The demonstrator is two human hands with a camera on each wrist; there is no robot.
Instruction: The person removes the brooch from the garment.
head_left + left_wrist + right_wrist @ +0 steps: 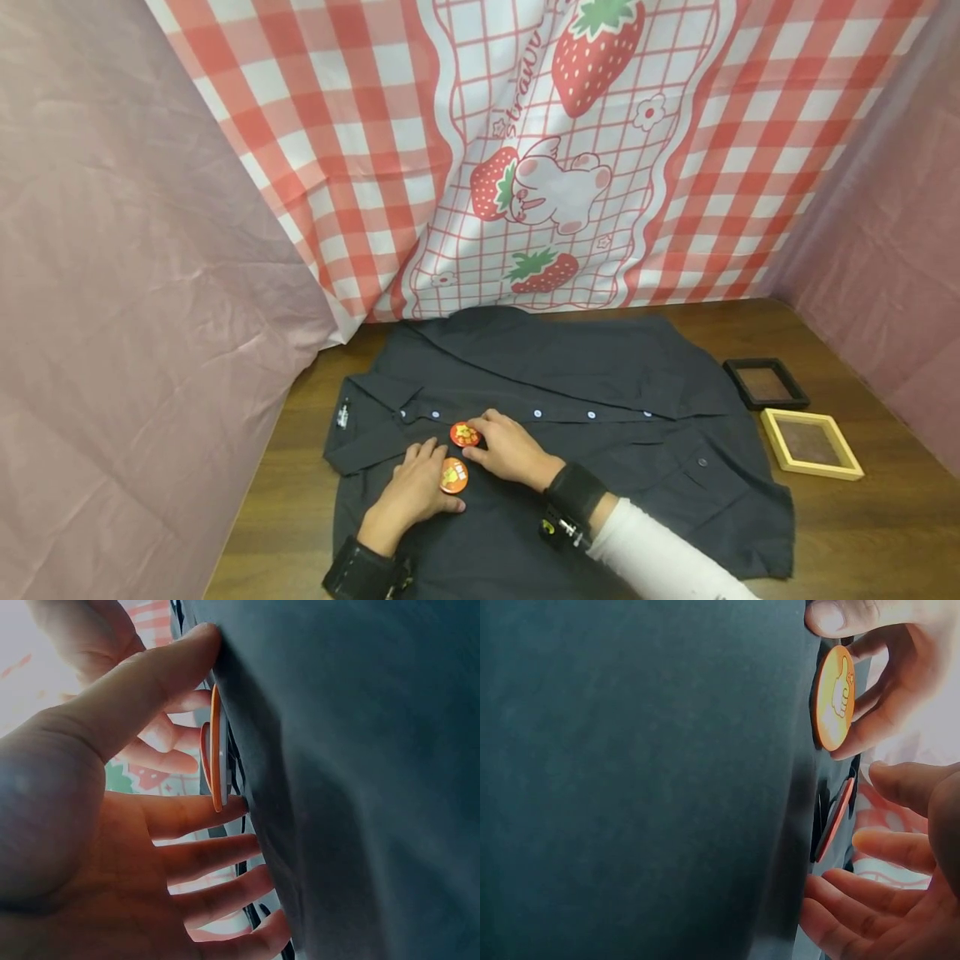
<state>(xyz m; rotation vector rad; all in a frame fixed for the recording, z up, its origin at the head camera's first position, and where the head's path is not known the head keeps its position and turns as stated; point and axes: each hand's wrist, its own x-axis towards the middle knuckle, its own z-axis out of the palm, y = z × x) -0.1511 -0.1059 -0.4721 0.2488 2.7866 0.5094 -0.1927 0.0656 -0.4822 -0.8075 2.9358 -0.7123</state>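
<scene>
A dark button-up shirt (pixel 517 367) lies spread on the wooden table, its collar to the left. Two round badges are on it: an orange one (pixel 455 476) with a thumbs-up picture and a smaller red one (pixel 464 434) just beyond. Around the orange badge, my left hand (pixel 417 487) rests on the cloth with fingers extended; in the left wrist view its index finger is against the badge's edge and the thumb stands apart. My right hand (pixel 513 448) is beside the red badge, fingers relaxed; the right wrist view shows a gap between thumb and badge.
At the table's right side lie a black square frame (pixel 767 383) and a pale yellow frame (pixel 812 444). A red checked strawberry cloth (pixel 360 150) hangs behind the table, and pink drapes (pixel 150 292) hang at the sides.
</scene>
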